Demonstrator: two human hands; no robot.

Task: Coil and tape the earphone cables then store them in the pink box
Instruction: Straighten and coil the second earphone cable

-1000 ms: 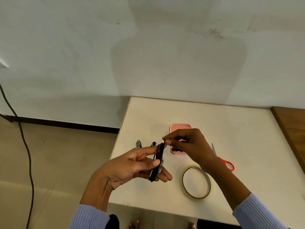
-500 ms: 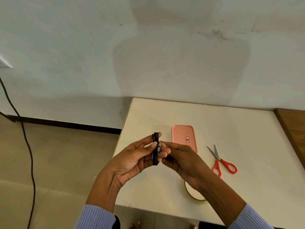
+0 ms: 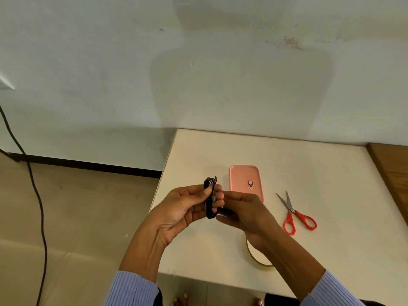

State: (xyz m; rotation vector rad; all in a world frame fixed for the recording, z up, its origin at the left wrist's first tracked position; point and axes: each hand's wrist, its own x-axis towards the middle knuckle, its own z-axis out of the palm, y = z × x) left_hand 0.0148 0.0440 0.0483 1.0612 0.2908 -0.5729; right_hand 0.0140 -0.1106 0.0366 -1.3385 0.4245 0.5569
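Above the table's near left edge, the left hand (image 3: 185,208) pinches a coiled black earphone cable (image 3: 210,199) while the right hand (image 3: 245,212) curls against the coil; the closed pink box (image 3: 245,180), tape roll (image 3: 254,256) and scissors (image 3: 293,214) lie unused, so taping and storing apparently remain.

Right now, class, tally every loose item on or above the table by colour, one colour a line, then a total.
Black: 1, the coiled earphone cable
Pink: 1, the pink box
Red-handled: 1, the scissors
Clear: 1, the tape roll
Total: 4
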